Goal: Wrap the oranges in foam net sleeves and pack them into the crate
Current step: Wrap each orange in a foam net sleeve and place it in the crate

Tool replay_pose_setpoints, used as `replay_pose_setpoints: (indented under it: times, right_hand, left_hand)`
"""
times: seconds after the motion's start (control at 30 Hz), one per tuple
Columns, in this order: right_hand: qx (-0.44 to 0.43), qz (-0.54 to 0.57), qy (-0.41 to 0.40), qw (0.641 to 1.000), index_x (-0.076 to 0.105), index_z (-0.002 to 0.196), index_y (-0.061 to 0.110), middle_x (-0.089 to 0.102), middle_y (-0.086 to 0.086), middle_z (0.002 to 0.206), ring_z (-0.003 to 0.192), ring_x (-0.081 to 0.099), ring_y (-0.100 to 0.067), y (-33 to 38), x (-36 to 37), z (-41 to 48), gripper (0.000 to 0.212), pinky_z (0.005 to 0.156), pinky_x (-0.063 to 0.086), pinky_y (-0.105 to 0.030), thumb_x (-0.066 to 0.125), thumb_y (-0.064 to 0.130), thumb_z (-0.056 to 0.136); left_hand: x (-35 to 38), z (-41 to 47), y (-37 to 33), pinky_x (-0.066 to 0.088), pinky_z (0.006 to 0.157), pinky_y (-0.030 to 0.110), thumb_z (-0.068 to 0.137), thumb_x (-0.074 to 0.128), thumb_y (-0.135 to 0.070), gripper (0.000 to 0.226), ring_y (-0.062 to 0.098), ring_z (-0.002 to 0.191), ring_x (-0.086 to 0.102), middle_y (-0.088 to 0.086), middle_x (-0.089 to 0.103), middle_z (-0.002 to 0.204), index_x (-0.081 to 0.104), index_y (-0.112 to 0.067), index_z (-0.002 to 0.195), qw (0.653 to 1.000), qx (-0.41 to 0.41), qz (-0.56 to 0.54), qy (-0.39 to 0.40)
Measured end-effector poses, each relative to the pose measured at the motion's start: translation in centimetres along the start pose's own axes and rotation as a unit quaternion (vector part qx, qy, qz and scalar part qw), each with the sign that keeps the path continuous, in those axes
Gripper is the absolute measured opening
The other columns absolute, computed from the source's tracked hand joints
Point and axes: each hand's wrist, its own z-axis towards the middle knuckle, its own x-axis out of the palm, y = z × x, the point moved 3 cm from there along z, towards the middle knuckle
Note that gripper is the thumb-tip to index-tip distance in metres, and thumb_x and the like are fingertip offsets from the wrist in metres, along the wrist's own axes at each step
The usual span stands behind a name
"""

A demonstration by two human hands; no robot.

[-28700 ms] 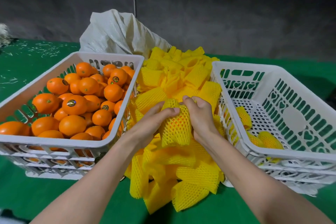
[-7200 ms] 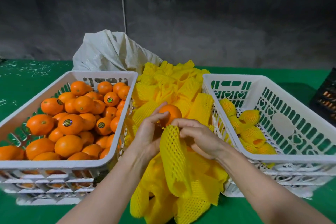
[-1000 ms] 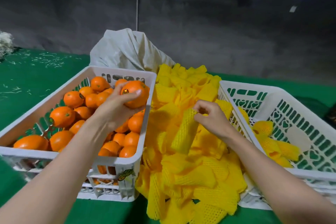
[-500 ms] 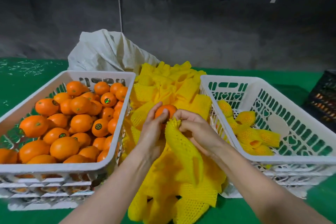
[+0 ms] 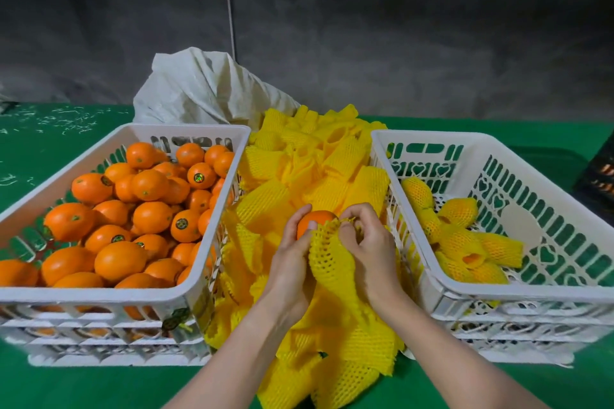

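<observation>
Holding one orange (image 5: 315, 219) just above the heap of loose sleeves (image 5: 292, 176), the left grip (image 5: 292, 262) curls round the fruit from the left, with its thumb laid across the near side. The right grip (image 5: 368, 249) pinches the top edge of a yellow foam net sleeve (image 5: 329, 264) between thumb and forefinger, pulling that edge against the orange's near right side. The sleeve's mouth touches the lower front of the fruit, and the rest of it hangs limp between the two wrists. The top of the orange is bare.

Both grips sit over the gap between two white plastic crates on a green table (image 5: 66, 382). The left crate (image 5: 99, 295) is piled with unwrapped oranges (image 5: 119, 256), several of them bearing small round stickers. The right crate (image 5: 518, 294) holds a cluster of wrapped oranges (image 5: 461, 242) lying against its left wall and near corner, with much of its perforated floor uncovered. The heap of sleeves fills the space between the crates and spills toward the near table edge. Behind it, touching the far corner of the left crate, slumps a crumpled white sack (image 5: 206, 90). A dark crate (image 5: 603, 173) shows at the right edge, cut off by the frame. A grey wall (image 5: 398, 43) stands behind the table.
</observation>
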Motion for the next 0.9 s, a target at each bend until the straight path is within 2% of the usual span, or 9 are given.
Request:
replay_pose_setpoints:
  times: [0.07, 0.17, 0.27, 0.37, 0.43, 0.53, 0.7, 0.8, 0.9]
  right_hand:
    - [0.017, -0.004, -0.017, 1.0, 0.05, 0.086, 0.01, 0.045, -0.004, 0.059, 0.05, 0.034, -0.012, -0.3, 0.3, 0.3, 0.01, 0.054, 0.026, -0.036, 0.051, 0.002, 0.092]
    - [0.063, 0.017, -0.035, 0.997, 0.049, 0.087, 0.009, 0.046, 0.003, 0.063, 0.056, 0.039, -0.011, -0.7, 0.5, 0.5, 0.007, 0.056, 0.028, -0.035, 0.048, 0.005, 0.094]
    - [0.065, 0.05, -0.033, 0.996, 0.05, 0.085, 0.012, 0.047, 0.002, 0.067, 0.056, 0.037, -0.014, -0.1, 0.8, -0.1, 0.011, 0.049, 0.029, -0.02, 0.049, 0.007, 0.095]
    - [0.071, 0.104, -0.023, 0.992, 0.053, 0.083, 0.018, 0.047, 0.007, 0.065, 0.051, 0.039, -0.01, 0.4, 1.4, -1.3, 0.014, 0.049, 0.033, -0.013, 0.05, 0.018, 0.096]
    - [0.057, 0.105, -0.023, 0.993, 0.052, 0.084, 0.016, 0.045, 0.012, 0.06, 0.049, 0.038, -0.002, 0.7, 1.8, -2.1, 0.023, 0.049, 0.032, -0.015, 0.049, 0.036, 0.094]
    - [0.014, 0.074, -0.036, 0.997, 0.049, 0.084, 0.01, 0.042, 0.006, 0.063, 0.052, 0.037, -0.004, 0.8, 1.8, -2.2, 0.041, 0.053, 0.031, -0.024, 0.05, 0.051, 0.078]
    - [0.001, 0.124, -0.024, 0.992, 0.058, 0.067, -0.003, 0.039, 0.004, 0.049, 0.05, 0.034, -0.007, 0.8, 0.7, -0.1, 0.05, 0.051, 0.029, -0.021, 0.05, 0.045, 0.082]
    - [0.03, 0.146, -0.022, 0.989, 0.065, 0.058, 0.017, 0.047, -0.03, 0.057, 0.052, 0.043, -0.026, 0.5, 0.5, 0.4, 0.04, 0.054, 0.034, -0.028, 0.049, 0.046, 0.08]
    - [0.087, 0.147, 0.003, 0.985, 0.068, 0.063, 0.022, 0.055, -0.04, 0.075, 0.075, 0.055, -0.043, -0.1, 0.9, 0.2, 0.042, 0.063, 0.044, -0.036, 0.045, 0.054, 0.078]
  left_hand:
    - [0.0, 0.1, 0.0, 0.058, 0.071, 0.031, 0.096, 0.048, -0.026, 0.026, 0.017, 0.085, 0.071, 0.004, 0.075, 0.095, 0.057, -0.027, 0.12, 0.999, -0.012, -0.019, 0.029]
    - [-0.7, -0.1, -0.1, 0.058, 0.073, 0.031, 0.078, 0.06, -0.044, 0.051, 0.016, 0.097, 0.069, 0.0, 0.072, 0.105, 0.054, -0.025, 0.126, 0.998, -0.019, -0.004, 0.064]
    - [-1.6, -0.1, 0.0, 0.056, 0.082, 0.039, 0.068, 0.072, -0.029, 0.06, 0.022, 0.101, 0.067, 0.002, 0.07, 0.111, 0.053, -0.029, 0.125, 0.996, 0.001, 0.051, 0.075]
    - [-2.0, 0.0, 0.3, 0.055, 0.074, 0.039, 0.072, 0.064, -0.036, 0.05, 0.024, 0.089, 0.069, 0.007, 0.072, 0.096, 0.06, -0.015, 0.117, 0.996, -0.038, -0.061, 0.059]
    - [-1.8, -0.1, 0.4, 0.056, 0.066, 0.034, 0.075, 0.06, -0.042, 0.044, 0.024, 0.08, 0.07, 0.011, 0.072, 0.087, 0.073, -0.008, 0.099, 0.987, -0.076, -0.115, 0.084]
    - [-1.9, -0.1, 0.5, 0.058, 0.061, 0.031, 0.073, 0.06, -0.042, 0.037, 0.022, 0.07, 0.071, 0.01, 0.072, 0.077, 0.076, -0.009, 0.076, 0.98, -0.088, -0.146, 0.098]
    - [-2.3, -0.2, 0.8, 0.056, 0.078, 0.041, 0.055, 0.071, -0.042, 0.048, 0.028, 0.087, 0.07, 0.016, 0.071, 0.101, 0.078, -0.008, 0.088, 0.979, -0.139, -0.119, 0.088]
    - [-2.4, -0.2, 0.8, 0.056, 0.081, 0.041, 0.054, 0.073, -0.043, 0.053, 0.028, 0.091, 0.07, 0.017, 0.07, 0.105, 0.077, -0.007, 0.092, 0.977, -0.153, -0.103, 0.106]
    - [-1.9, -0.2, 0.3, 0.054, 0.089, 0.039, 0.07, 0.061, -0.054, 0.054, 0.024, 0.103, 0.067, 0.013, 0.069, 0.113, 0.076, -0.012, 0.101, 0.976, -0.139, -0.09, 0.143]
